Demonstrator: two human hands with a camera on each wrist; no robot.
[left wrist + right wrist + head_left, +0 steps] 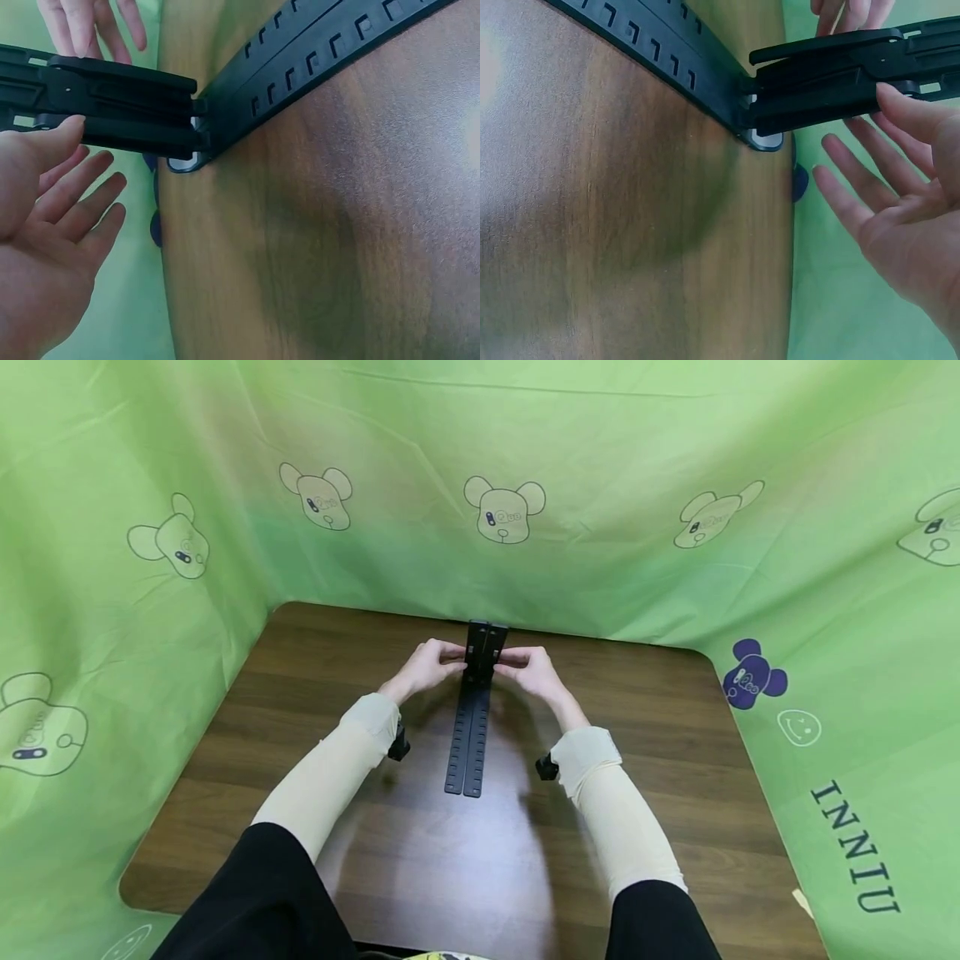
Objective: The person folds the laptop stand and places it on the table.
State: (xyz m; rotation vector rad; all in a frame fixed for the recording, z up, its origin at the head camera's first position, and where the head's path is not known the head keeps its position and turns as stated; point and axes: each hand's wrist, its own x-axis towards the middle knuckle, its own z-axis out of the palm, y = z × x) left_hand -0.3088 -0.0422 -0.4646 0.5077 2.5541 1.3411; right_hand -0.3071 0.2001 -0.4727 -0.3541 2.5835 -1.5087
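A black folding laptop stand [469, 727] lies lengthwise in the middle of the table, its two slotted rails side by side. Its hinged upper part [112, 101] stands up from the far end of the rails. My left hand [429, 668] pinches the left edge of that raised part, thumb on the near side and fingertips behind it. From the opposite side, my right hand [534, 672] pinches the right edge in the same way. The other fingers of both hands are spread; the contact of the fingertips behind the part is hidden.
The brown wooden table [645, 777] has rounded corners. Green cloth [600, 443] printed with cartoon bear heads hangs behind it and along both sides, close to the stand's far end. A small pale piece [802, 903] sits at the right table edge.
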